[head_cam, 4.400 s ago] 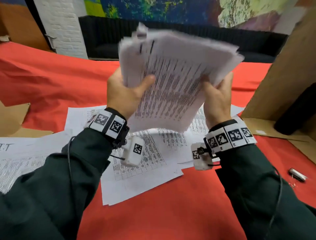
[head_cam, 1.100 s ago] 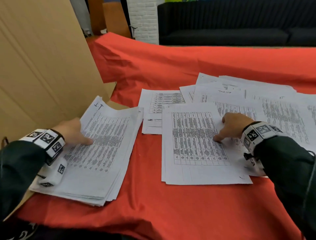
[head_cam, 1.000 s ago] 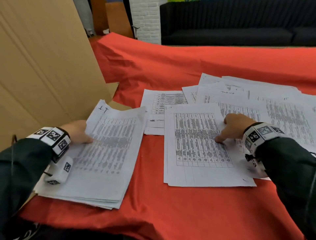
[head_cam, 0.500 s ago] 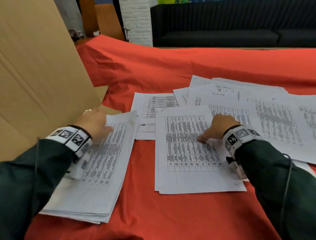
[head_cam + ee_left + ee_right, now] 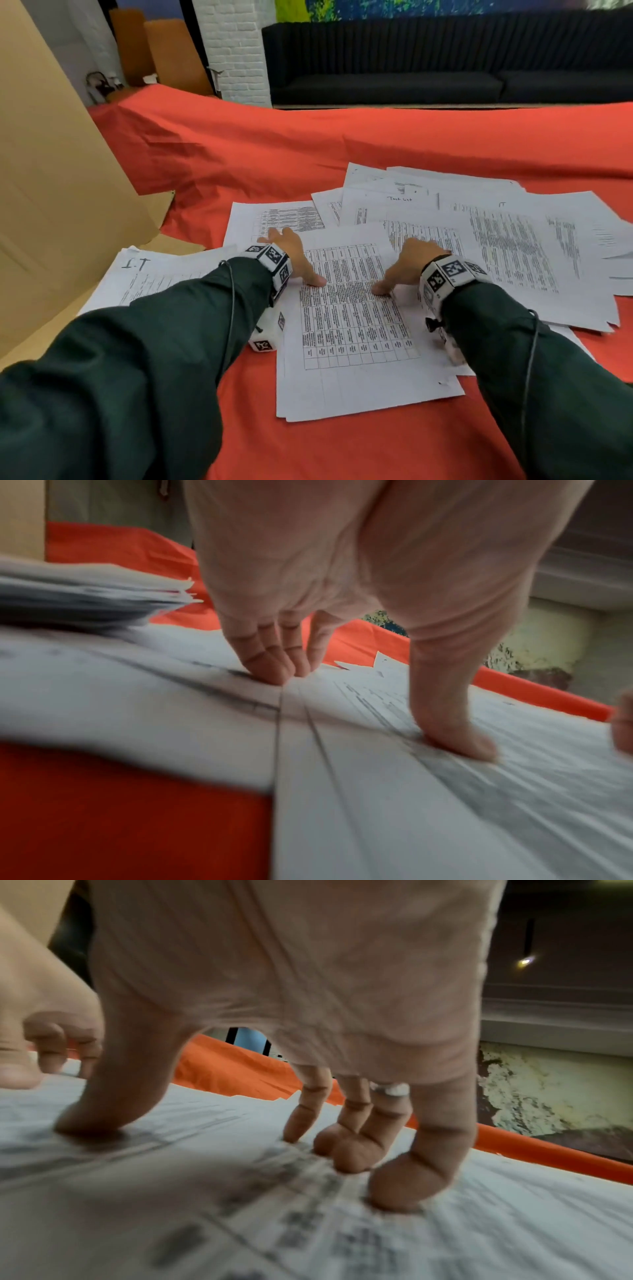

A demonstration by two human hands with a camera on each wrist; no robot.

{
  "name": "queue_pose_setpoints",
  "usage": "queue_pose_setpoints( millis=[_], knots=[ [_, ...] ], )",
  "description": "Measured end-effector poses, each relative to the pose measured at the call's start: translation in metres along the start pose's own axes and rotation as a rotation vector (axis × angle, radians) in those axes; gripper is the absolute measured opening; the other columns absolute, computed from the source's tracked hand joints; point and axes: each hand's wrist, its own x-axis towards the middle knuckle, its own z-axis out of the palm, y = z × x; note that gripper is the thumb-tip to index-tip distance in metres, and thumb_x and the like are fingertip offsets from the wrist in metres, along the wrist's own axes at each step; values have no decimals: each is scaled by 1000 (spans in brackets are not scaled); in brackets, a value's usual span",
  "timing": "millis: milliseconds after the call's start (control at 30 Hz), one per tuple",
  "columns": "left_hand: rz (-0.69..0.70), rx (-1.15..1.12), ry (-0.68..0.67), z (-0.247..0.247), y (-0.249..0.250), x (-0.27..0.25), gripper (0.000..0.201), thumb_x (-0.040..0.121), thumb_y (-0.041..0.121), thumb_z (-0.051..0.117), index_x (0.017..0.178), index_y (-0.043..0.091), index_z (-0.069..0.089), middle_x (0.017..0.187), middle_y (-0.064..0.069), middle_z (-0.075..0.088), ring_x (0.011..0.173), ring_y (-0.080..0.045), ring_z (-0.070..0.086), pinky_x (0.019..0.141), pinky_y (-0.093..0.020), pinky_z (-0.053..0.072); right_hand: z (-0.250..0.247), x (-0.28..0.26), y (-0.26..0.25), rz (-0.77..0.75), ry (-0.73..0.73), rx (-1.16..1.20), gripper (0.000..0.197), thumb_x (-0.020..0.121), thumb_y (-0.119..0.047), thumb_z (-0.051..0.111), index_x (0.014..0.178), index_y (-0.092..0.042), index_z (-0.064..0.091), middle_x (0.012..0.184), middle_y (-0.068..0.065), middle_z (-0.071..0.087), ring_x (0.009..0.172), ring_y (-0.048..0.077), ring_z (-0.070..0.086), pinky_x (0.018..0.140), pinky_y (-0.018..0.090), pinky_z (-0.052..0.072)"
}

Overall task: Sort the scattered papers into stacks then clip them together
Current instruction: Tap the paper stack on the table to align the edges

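Fingertips of the left hand [image 5: 294, 255] and right hand [image 5: 407, 265] (spread, gripping nothing) are pressed on the table-printed sheet [image 5: 356, 329] at frame centre, its long axis running toward the lower edge, equally near both.

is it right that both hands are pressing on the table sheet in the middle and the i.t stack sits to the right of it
Not quite. Both the left hand and the right hand do press on the middle table sheet, but the I.T stack sits to its left, beside the cardboard, as the head view shows.
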Motion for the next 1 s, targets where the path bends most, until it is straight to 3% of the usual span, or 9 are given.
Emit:
queue_pose_setpoints(
  millis=[100, 200, 400, 533, 633, 700, 767, 833, 1000],
  knots=[
    [82, 21, -41, -13, 3, 22, 146, 45, 65, 96, 160, 13, 21, 161, -14, 32, 147, -38, 37, 117, -53, 39, -12, 11, 31, 155, 49, -48, 130, 59, -67, 87, 156, -10, 23, 163, 23, 20, 150, 48, 20, 117, 61, 30],
    [148, 136, -43, -23, 8, 32, 144, 34, 70, 95, 153, 18, 32, 148, -10, 46, 135, -36, 48, 111, -48, 44, -23, 16, 56, 220, 74, -47, 136, 60, -69, 86, 157, -3, 17, 161, 20, 26, 149, 46, 21, 119, 60, 30],
    [221, 17, -103, -28, 16, 48, 74, 58, 46, 98, 119, 16, 68, 116, 1, 72, 110, -25, 66, 95, -33, 51, -36, 15, 55, 161, 129, 67, 100, 72, -35, 91, 144, 8, 36, 144, 21, 48, 129, 39, 55, 106, 47, 50],
    [219, -143, 106, -30, 27, 49, 85, 74, 52, 88, 142, 12, 57, 142, -5, 61, 128, -28, 58, 106, -37, 46, -35, 28, 70, 94, 111, 425, 48, 77, -12, 87, 113, 4, 59, 112, 18, 67, 86, 29, 62, 65, 34, 50],
    [311, -350, 141, -27, 45, 49, 76, 74, 53, 87, 134, 12, 64, 132, -3, 67, 129, -28, 60, 97, -31, 49, -30, 29, 71, -18, 34, 647, 27, 90, -25, 77, 97, -5, 60, 99, 9, 64, 89, 27, 62, 80, 39, 56],
    [325, -463, 194, -20, 61, 47, 66, 75, 53, 87, 126, 15, 68, 121, -2, 70, 124, -29, 63, 89, -30, 50, -29, 27, 70, -44, 25, 782, 48, 88, -43, 75, 98, 1, 61, 91, 12, 61, 87, 30, 63, 87, 43, 55],
    [264, -557, 233, -10, 74, 47, 77, 79, 51, 84, 141, 13, 59, 143, -7, 61, 134, -29, 56, 105, -34, 45, -30, 25, 71, -49, 20, 732, 55, 78, -52, 80, 92, -4, 57, 82, 6, 52, 76, 23, 54, 81, 37, 48],
    [209, -594, 226, 0, 77, 52, 78, 83, 56, 79, 143, 12, 55, 147, -10, 57, 133, -30, 55, 106, -35, 44, -31, 24, 75, -34, 8, 596, 47, 80, -36, 85, 106, -5, 60, 87, 2, 56, 76, 18, 55, 71, 30, 45],
    [-60, -401, 167, 2, 56, 66, 127, 77, 90, 50, 158, -3, 19, 164, -26, 29, 149, -45, 32, 119, -55, 33, -32, 30, 94, 80, 81, 515, 29, 90, -19, 77, 104, 1, 60, 101, 13, 67, 74, 21, 60, 53, 27, 41]
  ],
)
